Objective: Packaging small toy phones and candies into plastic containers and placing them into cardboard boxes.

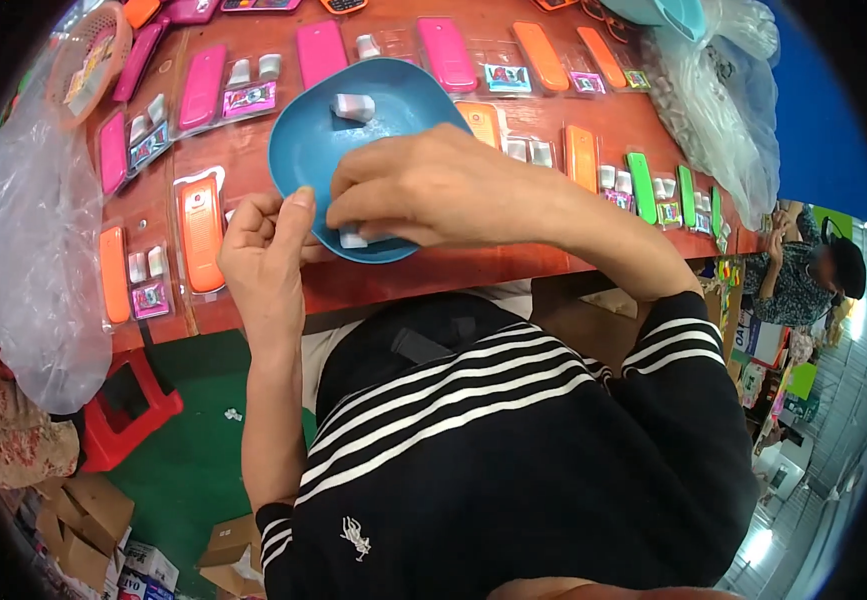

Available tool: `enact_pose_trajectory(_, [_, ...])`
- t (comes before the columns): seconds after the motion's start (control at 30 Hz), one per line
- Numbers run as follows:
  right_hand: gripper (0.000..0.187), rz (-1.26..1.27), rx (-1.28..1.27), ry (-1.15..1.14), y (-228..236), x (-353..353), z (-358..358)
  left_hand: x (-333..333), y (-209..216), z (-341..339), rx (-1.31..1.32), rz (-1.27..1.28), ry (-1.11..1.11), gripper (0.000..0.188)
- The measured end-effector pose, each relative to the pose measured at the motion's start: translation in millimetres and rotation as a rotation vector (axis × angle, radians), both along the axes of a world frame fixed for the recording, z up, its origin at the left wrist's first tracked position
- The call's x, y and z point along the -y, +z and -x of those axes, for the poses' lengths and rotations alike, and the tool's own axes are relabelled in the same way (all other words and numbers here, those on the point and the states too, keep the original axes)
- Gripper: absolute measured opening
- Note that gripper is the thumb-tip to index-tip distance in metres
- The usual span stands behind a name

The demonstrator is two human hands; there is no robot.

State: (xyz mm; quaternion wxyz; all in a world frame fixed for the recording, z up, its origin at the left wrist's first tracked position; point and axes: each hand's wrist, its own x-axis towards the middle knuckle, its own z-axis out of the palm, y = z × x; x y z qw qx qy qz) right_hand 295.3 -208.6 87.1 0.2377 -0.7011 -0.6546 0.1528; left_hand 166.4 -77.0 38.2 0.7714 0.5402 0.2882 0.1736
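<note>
A blue plastic bowl [298, 140] is at the table's near edge, tipped slightly toward me. My left hand [265, 255] grips its lower left rim, thumb up along the edge and fingers curled. Reaching in from the right, my right hand [418, 190] has its fingers bent and drawn together low inside the bowl; what they pinch is hidden. One small white roll [353, 238] shows just under those fingers, and another white roll [355, 107] lies near the bowl's far wall. Close to my left hand lies a clear pack with an orange case [201, 235].
Rows of clear packs with pink [203, 85], orange [580, 158] and green cases [641, 187] cover the red table [283, 285]. Plastic bags [38, 250] hang at the left. A peach basket [93, 60] stands far left, a red stool [133, 410] below. Another person [803, 262] is at right.
</note>
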Motion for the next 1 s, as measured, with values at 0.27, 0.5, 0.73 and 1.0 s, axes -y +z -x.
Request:
enact_pose_trajectory(0.27, [0.019,0.064,-0.058,0.049,-2,4,2,-4,-6,1,-0.036,-0.019,-0.001,0.018])
enact_pose_trajectory(0.5, [0.022,-0.148,-0.176,-0.660,-6,7,-79,-10,-10,12,-0.026,0.014,0.030,0.016])
enact_pose_trajectory(0.73, [0.023,-0.181,0.433,-0.668,-59,-12,-119,-11,-8,18,-0.011,-0.003,0.032,0.013])
enact_pose_trajectory(1.0, [0.016,-0.089,0.649,-0.463,-75,-15,-115,-15,-10,24,-0.032,0.008,0.042,0.015])
